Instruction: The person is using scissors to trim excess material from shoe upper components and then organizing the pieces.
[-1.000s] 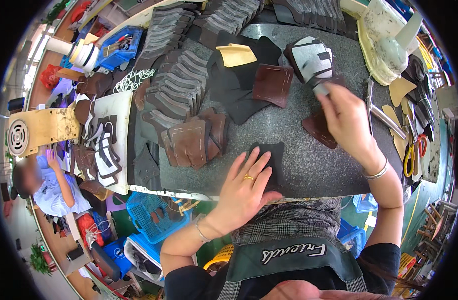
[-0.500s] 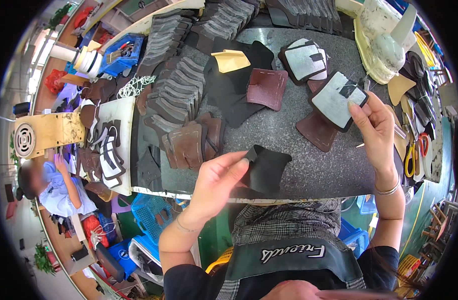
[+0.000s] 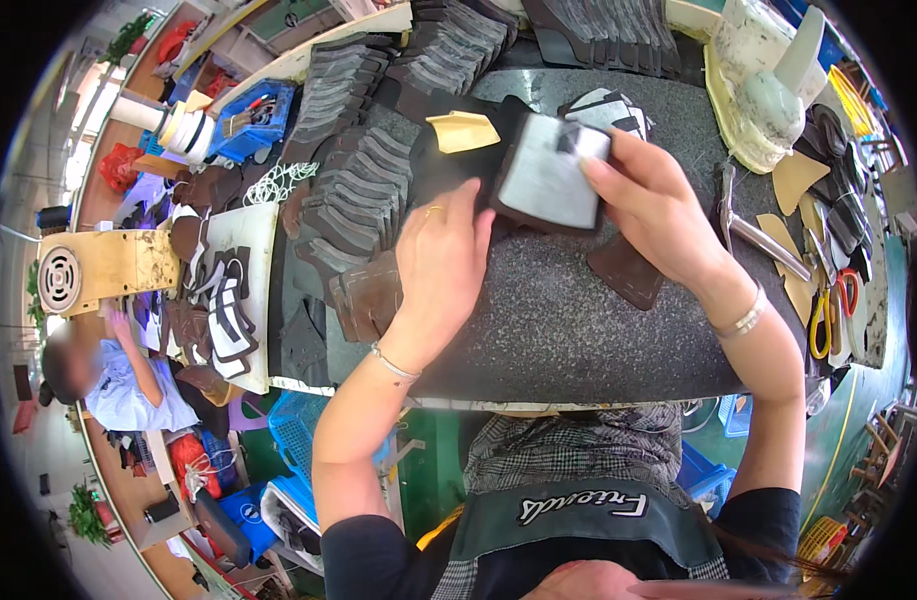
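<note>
My right hand [image 3: 658, 205] pinches a dark leather piece with a silver-grey backing [image 3: 550, 175] and a small black patch at its top. It is held above the middle of the table. My left hand [image 3: 440, 260] is just left of that piece, its fingers stretched out over black sheet material [image 3: 448, 172] and nothing seen in its grasp. A folded tan piece [image 3: 463, 131] lies on the black material. Partly behind the held piece are silver-and-black pieces [image 3: 613, 110]. A dark brown piece [image 3: 626, 272] lies under my right wrist. Stitched brown pieces [image 3: 366, 300] sit beside my left wrist.
Overlapping rows of dark leather pieces [image 3: 353, 190] cover the table's left and far sides. A hammer [image 3: 768, 245], yellow-handled scissors [image 3: 820, 325] and a white machine [image 3: 763, 85] stand at the right. A blue tool basket [image 3: 250, 120] is far left; a co-worker [image 3: 133, 375] sits at left.
My right hand has carried the silver-backed piece leftward to the middle, where it covers the maroon piece. My left hand has moved up and away from the table's front edge, without the black piece it held.
</note>
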The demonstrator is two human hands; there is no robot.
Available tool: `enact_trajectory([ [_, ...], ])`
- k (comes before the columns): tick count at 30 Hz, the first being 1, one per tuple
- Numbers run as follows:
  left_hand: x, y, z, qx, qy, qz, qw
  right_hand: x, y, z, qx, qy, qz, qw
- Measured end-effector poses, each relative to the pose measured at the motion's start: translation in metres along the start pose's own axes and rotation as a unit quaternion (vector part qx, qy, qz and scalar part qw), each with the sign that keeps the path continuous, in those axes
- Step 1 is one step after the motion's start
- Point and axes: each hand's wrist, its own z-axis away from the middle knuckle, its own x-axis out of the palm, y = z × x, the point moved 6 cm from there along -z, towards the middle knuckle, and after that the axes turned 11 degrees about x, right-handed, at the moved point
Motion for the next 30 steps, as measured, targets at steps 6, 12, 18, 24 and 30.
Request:
enact_trajectory([
  [6,-0.002,-0.015,-0.029,0.075,0.013,-0.014,0.997,0.011,-0.002,-0.043,-0.125,-0.045,0.31,0.941],
  [12,-0.002,-0.046,-0.042,0.052,-0.064,0.077,0.994,-0.036,-0.034,0.005,-0.091,0.06,0.376,0.92],
  [18,0.012,-0.059,-0.059,0.06,-0.118,0.043,0.99,-0.008,-0.052,-0.004,-0.113,0.043,0.323,0.939],
  [24,-0.027,-0.039,-0.047,0.005,-0.145,0.218,0.965,-0.023,-0.02,-0.048,-0.035,0.094,0.204,0.974],
  [30,-0.009,-0.035,-0.02,0.076,-0.132,0.035,0.988,-0.007,-0.001,-0.075,0.101,0.063,0.176,0.977],
])
